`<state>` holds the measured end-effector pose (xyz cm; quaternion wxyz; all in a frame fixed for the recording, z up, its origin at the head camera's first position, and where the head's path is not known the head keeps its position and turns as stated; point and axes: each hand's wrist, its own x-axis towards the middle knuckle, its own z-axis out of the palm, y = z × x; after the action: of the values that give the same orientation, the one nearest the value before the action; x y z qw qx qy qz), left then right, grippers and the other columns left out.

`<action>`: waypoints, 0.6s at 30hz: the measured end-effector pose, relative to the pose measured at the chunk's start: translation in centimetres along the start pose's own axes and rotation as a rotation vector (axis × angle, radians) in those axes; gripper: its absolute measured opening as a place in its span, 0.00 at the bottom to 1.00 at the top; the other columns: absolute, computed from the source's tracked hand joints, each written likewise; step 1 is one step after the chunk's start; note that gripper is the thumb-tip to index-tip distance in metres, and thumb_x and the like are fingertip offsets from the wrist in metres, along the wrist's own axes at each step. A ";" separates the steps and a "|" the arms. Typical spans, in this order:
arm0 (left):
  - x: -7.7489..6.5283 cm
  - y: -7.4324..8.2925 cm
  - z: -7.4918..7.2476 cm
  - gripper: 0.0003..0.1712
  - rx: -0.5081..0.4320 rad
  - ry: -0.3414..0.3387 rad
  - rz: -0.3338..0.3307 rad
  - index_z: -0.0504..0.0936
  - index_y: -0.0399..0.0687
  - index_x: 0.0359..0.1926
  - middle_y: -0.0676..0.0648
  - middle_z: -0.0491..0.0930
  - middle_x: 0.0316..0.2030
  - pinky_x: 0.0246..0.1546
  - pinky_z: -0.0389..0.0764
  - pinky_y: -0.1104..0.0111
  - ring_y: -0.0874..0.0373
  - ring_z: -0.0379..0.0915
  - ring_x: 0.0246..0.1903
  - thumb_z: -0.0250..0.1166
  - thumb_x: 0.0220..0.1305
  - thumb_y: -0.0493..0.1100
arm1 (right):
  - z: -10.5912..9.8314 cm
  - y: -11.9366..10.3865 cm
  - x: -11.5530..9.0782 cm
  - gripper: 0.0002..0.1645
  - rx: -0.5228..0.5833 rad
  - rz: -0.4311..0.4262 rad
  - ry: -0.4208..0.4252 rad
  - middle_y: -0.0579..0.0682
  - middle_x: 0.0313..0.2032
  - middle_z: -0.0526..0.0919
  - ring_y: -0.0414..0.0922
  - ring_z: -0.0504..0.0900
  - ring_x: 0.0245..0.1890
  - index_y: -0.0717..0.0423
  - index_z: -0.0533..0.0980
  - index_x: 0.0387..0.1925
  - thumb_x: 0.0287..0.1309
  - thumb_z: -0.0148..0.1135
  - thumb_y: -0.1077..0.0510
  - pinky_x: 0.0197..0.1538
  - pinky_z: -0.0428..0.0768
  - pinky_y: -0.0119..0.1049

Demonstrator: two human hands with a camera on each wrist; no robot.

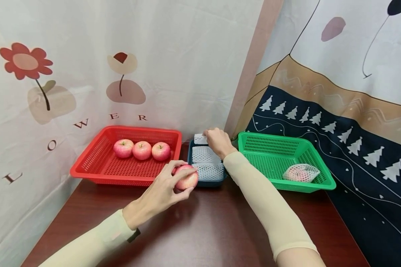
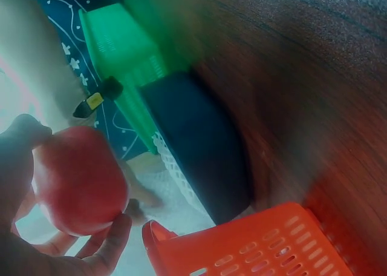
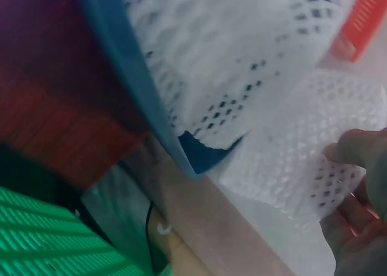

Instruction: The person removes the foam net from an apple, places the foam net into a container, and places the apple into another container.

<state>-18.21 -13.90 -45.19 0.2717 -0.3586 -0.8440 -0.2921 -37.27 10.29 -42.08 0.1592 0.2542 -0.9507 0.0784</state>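
My left hand (image 1: 165,184) grips a red apple (image 1: 188,179) in front of the blue tray, above the table. In the left wrist view the same apple (image 2: 81,180) sits between thumb and fingers. At the back of the blue tray (image 1: 214,183), my right hand (image 1: 218,141) pinches a white foam net sleeve (image 1: 200,139). The right wrist view shows this sleeve (image 3: 284,161) between thumb and fingers, lifted off the tray's edge. More white foam nets (image 1: 207,171) lie in the tray.
A red basket (image 1: 127,180) with three apples (image 1: 142,150) stands on the left. On the right, a green basket (image 1: 264,174) holds one apple in a foam net (image 1: 299,173). Both stand on a dark wooden table (image 1: 207,230), with a printed curtain (image 1: 187,66) behind.
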 end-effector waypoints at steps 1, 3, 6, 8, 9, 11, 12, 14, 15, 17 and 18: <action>0.0 0.0 0.0 0.34 -0.001 0.000 -0.001 0.89 0.56 0.69 0.40 0.81 0.66 0.62 0.90 0.52 0.48 0.81 0.65 0.87 0.63 0.44 | 0.2 -0.1 0.0 0.18 -0.007 0.001 -0.030 0.55 0.59 0.97 0.56 0.97 0.56 0.52 0.92 0.63 0.84 0.65 0.65 0.54 0.97 0.51; 0.1 0.0 0.0 0.34 -0.002 0.004 0.004 0.89 0.56 0.69 0.40 0.81 0.65 0.62 0.90 0.52 0.48 0.82 0.64 0.87 0.63 0.44 | 0.5 -0.1 0.0 0.18 0.008 0.011 -0.096 0.56 0.60 0.96 0.56 0.96 0.58 0.53 0.92 0.64 0.83 0.66 0.65 0.57 0.97 0.51; 0.1 -0.1 0.0 0.34 0.000 0.014 0.010 0.89 0.55 0.69 0.39 0.81 0.65 0.63 0.89 0.51 0.47 0.82 0.64 0.87 0.62 0.43 | 1.1 0.2 0.2 0.18 0.064 0.017 -0.185 0.58 0.62 0.95 0.57 0.95 0.61 0.55 0.92 0.65 0.81 0.69 0.65 0.63 0.95 0.52; 0.2 -0.1 0.0 0.34 0.001 0.017 0.014 0.89 0.55 0.70 0.39 0.81 0.65 0.64 0.89 0.50 0.47 0.82 0.64 0.87 0.62 0.42 | 1.8 0.8 0.4 0.18 0.078 -0.009 -0.209 0.58 0.62 0.96 0.55 0.95 0.61 0.57 0.92 0.64 0.79 0.70 0.63 0.64 0.95 0.52; 0.2 -0.2 0.0 0.34 0.001 0.016 0.013 0.89 0.54 0.70 0.39 0.81 0.65 0.64 0.89 0.50 0.46 0.82 0.64 0.87 0.62 0.42 | 2.1 1.0 0.5 0.18 0.089 -0.021 -0.222 0.58 0.61 0.96 0.55 0.95 0.61 0.58 0.92 0.64 0.78 0.71 0.63 0.64 0.94 0.52; 0.3 -0.2 0.0 0.34 0.000 0.015 0.014 0.89 0.54 0.70 0.38 0.81 0.65 0.64 0.89 0.50 0.46 0.82 0.64 0.87 0.63 0.42 | 3.1 1.8 0.7 0.18 0.114 -0.046 -0.231 0.58 0.61 0.96 0.54 0.95 0.60 0.58 0.92 0.63 0.77 0.71 0.60 0.64 0.94 0.50; 0.3 -0.2 0.0 0.34 -0.002 0.013 0.014 0.89 0.54 0.70 0.38 0.81 0.66 0.64 0.89 0.50 0.46 0.82 0.64 0.87 0.63 0.43 | 3.2 1.9 0.7 0.19 0.135 -0.048 -0.250 0.59 0.62 0.96 0.55 0.95 0.61 0.59 0.92 0.63 0.77 0.72 0.58 0.65 0.94 0.51; 0.3 -0.2 0.0 0.34 -0.004 0.010 0.012 0.89 0.54 0.70 0.38 0.81 0.66 0.63 0.90 0.51 0.46 0.82 0.64 0.87 0.63 0.43 | 3.4 2.1 0.6 0.20 0.182 -0.040 -0.297 0.59 0.64 0.95 0.56 0.94 0.64 0.58 0.91 0.64 0.79 0.71 0.54 0.67 0.93 0.52; 0.3 -0.2 0.1 0.35 -0.004 0.009 0.011 0.89 0.55 0.70 0.38 0.81 0.66 0.63 0.90 0.51 0.46 0.81 0.64 0.87 0.63 0.43 | 2.9 1.7 0.3 0.22 0.209 -0.019 -0.339 0.59 0.66 0.94 0.56 0.93 0.67 0.57 0.91 0.66 0.82 0.70 0.51 0.71 0.91 0.51; 0.3 -0.1 0.1 0.35 -0.002 0.003 0.009 0.89 0.55 0.70 0.38 0.81 0.66 0.62 0.91 0.51 0.46 0.81 0.65 0.87 0.63 0.43 | 2.0 0.9 -0.3 0.24 0.233 0.013 -0.416 0.58 0.71 0.91 0.57 0.88 0.74 0.55 0.89 0.70 0.87 0.67 0.46 0.78 0.86 0.53; 0.3 -0.1 0.1 0.35 -0.001 0.000 0.006 0.89 0.55 0.70 0.38 0.81 0.66 0.62 0.91 0.51 0.46 0.81 0.65 0.87 0.63 0.43 | 1.9 0.7 -0.5 0.25 0.235 0.019 -0.443 0.58 0.72 0.90 0.57 0.86 0.76 0.54 0.88 0.71 0.89 0.64 0.45 0.80 0.84 0.53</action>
<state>-18.55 -13.73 -45.10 0.2723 -0.3613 -0.8427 -0.2918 -37.74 10.65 -44.04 -0.0846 0.2730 -0.9491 0.1322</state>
